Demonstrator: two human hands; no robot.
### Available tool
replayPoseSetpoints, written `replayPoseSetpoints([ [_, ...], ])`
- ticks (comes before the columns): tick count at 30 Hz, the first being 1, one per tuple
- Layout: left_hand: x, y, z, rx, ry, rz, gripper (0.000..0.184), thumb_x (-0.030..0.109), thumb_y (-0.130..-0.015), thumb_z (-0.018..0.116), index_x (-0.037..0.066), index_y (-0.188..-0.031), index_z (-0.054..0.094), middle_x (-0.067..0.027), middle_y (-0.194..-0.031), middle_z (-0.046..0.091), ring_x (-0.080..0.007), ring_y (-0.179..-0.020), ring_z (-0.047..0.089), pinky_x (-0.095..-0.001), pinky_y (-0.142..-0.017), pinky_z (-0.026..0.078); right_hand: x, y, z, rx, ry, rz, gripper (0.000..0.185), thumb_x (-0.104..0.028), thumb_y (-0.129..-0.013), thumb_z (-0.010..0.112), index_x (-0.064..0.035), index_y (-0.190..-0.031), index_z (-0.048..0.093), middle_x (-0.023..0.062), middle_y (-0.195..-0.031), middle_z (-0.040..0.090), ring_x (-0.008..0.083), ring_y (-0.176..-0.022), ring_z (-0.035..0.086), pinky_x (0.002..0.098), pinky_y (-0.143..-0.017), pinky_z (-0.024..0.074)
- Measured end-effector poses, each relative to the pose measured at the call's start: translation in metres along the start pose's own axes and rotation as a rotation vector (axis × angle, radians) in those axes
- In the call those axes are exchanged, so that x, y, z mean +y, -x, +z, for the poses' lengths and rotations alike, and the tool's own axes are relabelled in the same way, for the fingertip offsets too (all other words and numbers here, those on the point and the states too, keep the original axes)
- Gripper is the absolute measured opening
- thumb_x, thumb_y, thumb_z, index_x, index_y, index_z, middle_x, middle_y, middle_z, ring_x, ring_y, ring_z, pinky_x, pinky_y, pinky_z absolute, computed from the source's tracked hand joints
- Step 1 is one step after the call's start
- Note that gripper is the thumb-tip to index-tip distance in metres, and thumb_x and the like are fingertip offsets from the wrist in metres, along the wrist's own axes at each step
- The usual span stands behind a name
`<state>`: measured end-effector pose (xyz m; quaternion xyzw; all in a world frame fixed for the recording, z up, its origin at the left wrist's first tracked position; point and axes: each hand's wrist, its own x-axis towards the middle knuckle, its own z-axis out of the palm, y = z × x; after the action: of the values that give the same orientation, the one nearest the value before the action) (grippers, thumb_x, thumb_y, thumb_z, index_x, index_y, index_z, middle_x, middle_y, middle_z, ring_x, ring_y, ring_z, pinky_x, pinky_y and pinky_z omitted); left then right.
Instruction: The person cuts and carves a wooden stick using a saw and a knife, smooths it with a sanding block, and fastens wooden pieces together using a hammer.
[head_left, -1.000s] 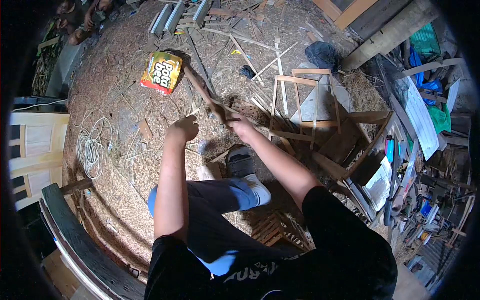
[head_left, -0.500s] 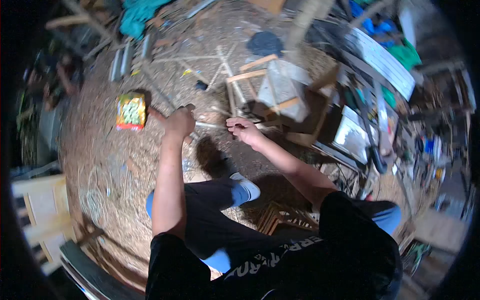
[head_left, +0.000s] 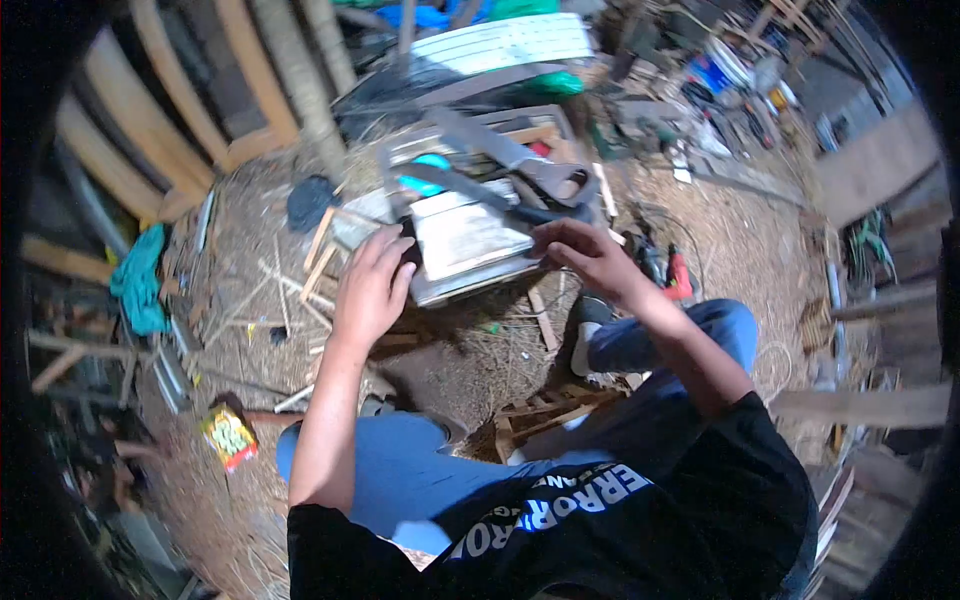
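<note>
Head view: grey-edged rectangular box of tools before us; grey-bladed handsaw and long black bar-like tool across it; whitish rectangular board between our hands. Our left hand: loosely open, empty, beside box. Our right hand: half-curled near black tool's end; hold, cannot tell.

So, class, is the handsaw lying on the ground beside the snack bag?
No, the handsaw lies on the box in front of the person, while the snack bag is on the ground.
</note>
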<state>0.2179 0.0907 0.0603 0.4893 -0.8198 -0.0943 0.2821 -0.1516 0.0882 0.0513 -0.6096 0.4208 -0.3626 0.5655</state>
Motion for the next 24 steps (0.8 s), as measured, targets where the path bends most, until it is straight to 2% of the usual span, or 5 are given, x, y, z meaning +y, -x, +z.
replayPoseSetpoints([
  [5,0.061,-0.062,0.065,-0.157,-0.055,0.154,0.055,0.019,-0.099,0.068,0.003,-0.150,0.055,-0.0207,-0.161,0.048,-0.0417,-0.149,0.045,-0.0507,-0.123,0.038,-0.003,0.060,-0.135,0.195,-0.048,0.118,0.034,-0.013,-0.110,0.061,0.0002,-0.142,0.062,0.0069,-0.118,0.072,0.0133,-0.103,0.068,0.0319,-0.092,0.0570],
  [12,0.131,-0.132,0.141,-0.171,-0.116,0.174,0.052,0.024,-0.105,0.060,0.000,-0.151,0.054,-0.0226,-0.167,0.041,-0.0426,-0.155,0.037,-0.0539,-0.130,0.026,0.100,0.093,-0.308,0.436,0.094,0.137,0.030,-0.020,-0.107,0.066,-0.0003,-0.129,0.069,0.0053,-0.101,0.074,0.0117,-0.078,0.064,0.0280,-0.067,0.0530],
  [18,0.168,-0.186,0.177,-0.296,-0.192,0.135,0.050,0.021,-0.103,0.060,0.008,-0.151,0.057,-0.0196,-0.171,0.037,-0.0429,-0.156,0.035,-0.0549,-0.130,0.025,0.252,0.066,-0.311,0.355,0.464,0.216,0.032,-0.024,-0.101,0.068,0.0001,-0.121,0.072,0.0102,-0.099,0.076,0.0185,-0.090,0.071,0.0366,-0.082,0.0578],
  [22,0.169,-0.211,0.197,-0.354,-0.165,0.134,0.050,0.020,-0.101,0.062,0.007,-0.149,0.058,-0.0198,-0.170,0.037,-0.0434,-0.155,0.037,-0.0548,-0.130,0.025,0.314,0.025,-0.285,0.358,0.550,0.367,0.030,-0.022,-0.094,0.073,-0.0017,-0.116,0.073,0.0203,-0.106,0.076,0.0364,-0.098,0.074,0.0450,-0.089,0.0589],
  [24,0.171,-0.218,0.206,-0.370,-0.130,0.151,0.050,0.020,-0.100,0.063,0.007,-0.148,0.059,-0.0197,-0.170,0.037,-0.0436,-0.154,0.038,-0.0549,-0.130,0.025,0.343,0.008,-0.279,0.406,0.748,0.241,0.035,-0.020,-0.088,0.075,-0.0031,-0.119,0.075,0.0229,-0.111,0.076,0.0411,-0.106,0.072,0.0491,-0.093,0.0572],
])
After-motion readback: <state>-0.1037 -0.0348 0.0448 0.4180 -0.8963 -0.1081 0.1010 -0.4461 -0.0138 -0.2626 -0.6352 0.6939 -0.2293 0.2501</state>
